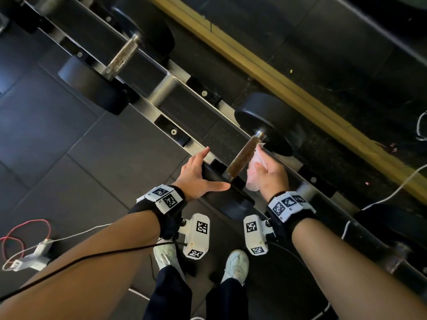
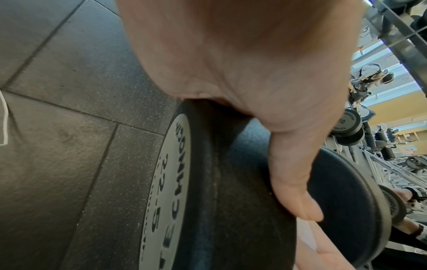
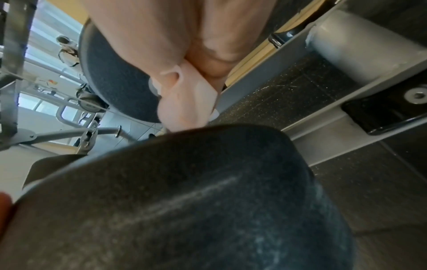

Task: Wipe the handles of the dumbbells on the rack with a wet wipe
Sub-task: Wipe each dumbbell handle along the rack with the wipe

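A black dumbbell lies on the steel rack (image 1: pixel 172 83), its rusty brown handle (image 1: pixel 243 155) running from the near head (image 1: pixel 235 204) to the far head (image 1: pixel 263 121). My left hand (image 1: pixel 201 174) rests open on the near head (image 2: pixel 208 182), thumb stretched along its rim and fingers straight. Just right of the handle, my right hand (image 1: pixel 268 174) grips a crumpled white wet wipe (image 1: pixel 256 162), beside the bar. In the right wrist view the wipe (image 3: pixel 191 95) bulges from my curled fingers above the near head (image 3: pixel 184 201). A second dumbbell's handle (image 1: pixel 121 57) lies further left.
Black saddles with bolts (image 1: pixel 172 132) line the rack rails. A yellow wooden strip (image 1: pixel 277 77) runs behind the rack. White cables (image 1: pixel 397 190) trail at right, red and white wires (image 1: pixel 25 241) at left on dark floor tiles. My white shoes (image 1: pixel 234 264) stand below. Another dumbbell (image 1: pixel 392 227) sits at far right.
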`<state>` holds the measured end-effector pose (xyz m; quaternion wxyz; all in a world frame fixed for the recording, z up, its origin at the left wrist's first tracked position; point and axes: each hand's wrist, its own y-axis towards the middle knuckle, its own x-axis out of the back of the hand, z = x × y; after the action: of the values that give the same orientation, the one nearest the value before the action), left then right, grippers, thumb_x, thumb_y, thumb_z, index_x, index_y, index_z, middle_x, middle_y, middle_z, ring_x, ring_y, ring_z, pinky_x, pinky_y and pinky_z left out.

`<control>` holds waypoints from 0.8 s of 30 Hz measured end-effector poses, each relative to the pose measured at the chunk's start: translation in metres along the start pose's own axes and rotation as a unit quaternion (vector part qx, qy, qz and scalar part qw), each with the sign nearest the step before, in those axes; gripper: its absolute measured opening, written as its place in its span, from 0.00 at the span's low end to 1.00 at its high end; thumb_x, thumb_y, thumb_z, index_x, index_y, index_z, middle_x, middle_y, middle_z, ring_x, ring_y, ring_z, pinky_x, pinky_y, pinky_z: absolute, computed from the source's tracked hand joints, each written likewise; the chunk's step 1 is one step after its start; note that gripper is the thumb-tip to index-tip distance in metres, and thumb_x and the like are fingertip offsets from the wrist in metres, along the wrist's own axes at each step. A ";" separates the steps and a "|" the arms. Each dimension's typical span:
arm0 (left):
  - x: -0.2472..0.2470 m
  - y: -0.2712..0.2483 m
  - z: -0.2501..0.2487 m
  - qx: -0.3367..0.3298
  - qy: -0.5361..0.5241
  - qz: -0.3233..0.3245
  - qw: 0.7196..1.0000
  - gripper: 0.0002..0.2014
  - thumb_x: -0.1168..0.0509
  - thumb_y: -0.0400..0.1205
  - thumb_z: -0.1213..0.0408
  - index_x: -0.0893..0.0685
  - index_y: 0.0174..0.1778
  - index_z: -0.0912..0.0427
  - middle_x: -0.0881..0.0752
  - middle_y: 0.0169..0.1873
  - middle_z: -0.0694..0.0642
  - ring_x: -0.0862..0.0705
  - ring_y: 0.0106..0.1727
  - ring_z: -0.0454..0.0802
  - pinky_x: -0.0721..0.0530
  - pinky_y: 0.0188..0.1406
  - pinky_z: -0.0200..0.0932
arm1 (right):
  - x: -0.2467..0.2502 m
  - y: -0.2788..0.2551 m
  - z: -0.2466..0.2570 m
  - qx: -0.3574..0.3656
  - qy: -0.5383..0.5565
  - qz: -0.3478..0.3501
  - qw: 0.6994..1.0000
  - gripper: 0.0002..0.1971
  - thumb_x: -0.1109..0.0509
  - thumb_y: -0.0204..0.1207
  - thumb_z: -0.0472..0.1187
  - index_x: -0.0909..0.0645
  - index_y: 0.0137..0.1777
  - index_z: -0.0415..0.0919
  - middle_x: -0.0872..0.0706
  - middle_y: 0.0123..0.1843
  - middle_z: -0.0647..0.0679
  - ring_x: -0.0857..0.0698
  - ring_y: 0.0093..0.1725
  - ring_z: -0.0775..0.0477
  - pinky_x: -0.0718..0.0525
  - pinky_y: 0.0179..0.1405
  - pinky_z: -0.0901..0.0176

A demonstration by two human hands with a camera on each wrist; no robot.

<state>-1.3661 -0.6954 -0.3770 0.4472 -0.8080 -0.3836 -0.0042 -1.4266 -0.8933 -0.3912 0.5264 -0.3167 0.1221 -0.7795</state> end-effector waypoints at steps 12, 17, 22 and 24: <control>0.001 0.001 -0.001 0.006 -0.009 0.008 1.000 0.56 0.18 0.68 0.49 0.49 0.85 0.39 0.43 0.82 0.48 0.48 0.83 0.56 0.41 0.80 0.64 | -0.003 -0.025 -0.025 -0.077 0.116 0.137 0.981 0.17 0.35 0.84 0.33 0.12 0.59 0.56 0.11 0.59 0.46 0.12 0.56 0.59 0.15 0.58 0.67; 0.002 -0.001 -0.002 0.001 0.002 0.008 1.000 0.56 0.19 0.69 0.49 0.50 0.86 0.39 0.43 0.83 0.47 0.48 0.84 0.55 0.42 0.81 0.62 | 0.007 0.003 -0.014 -0.062 0.155 -0.013 0.986 0.16 0.36 0.85 0.37 0.16 0.68 0.52 0.14 0.54 0.59 0.15 0.51 0.74 0.25 0.42 0.86; 0.001 0.000 -0.002 0.003 -0.002 0.009 1.000 0.56 0.19 0.69 0.49 0.50 0.86 0.39 0.43 0.83 0.48 0.48 0.83 0.55 0.42 0.81 0.62 | -0.012 0.003 -0.009 -0.074 0.130 0.044 0.988 0.22 0.37 0.86 0.38 0.27 0.78 0.52 0.21 0.65 0.53 0.19 0.61 0.65 0.24 0.60 0.72; 0.001 0.000 -0.002 0.004 -0.001 0.009 1.000 0.56 0.18 0.69 0.49 0.50 0.86 0.39 0.43 0.83 0.48 0.48 0.84 0.56 0.42 0.81 0.63 | -0.012 -0.007 -0.012 -0.114 0.141 0.067 0.981 0.23 0.36 0.86 0.39 0.27 0.78 0.59 0.21 0.67 0.49 0.19 0.62 0.52 0.21 0.67 0.56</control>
<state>-1.3644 -0.6964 -0.3751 0.4498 -0.8100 -0.3763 0.0022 -1.4365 -0.8811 -0.4013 0.5153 -0.2530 0.3035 -0.7605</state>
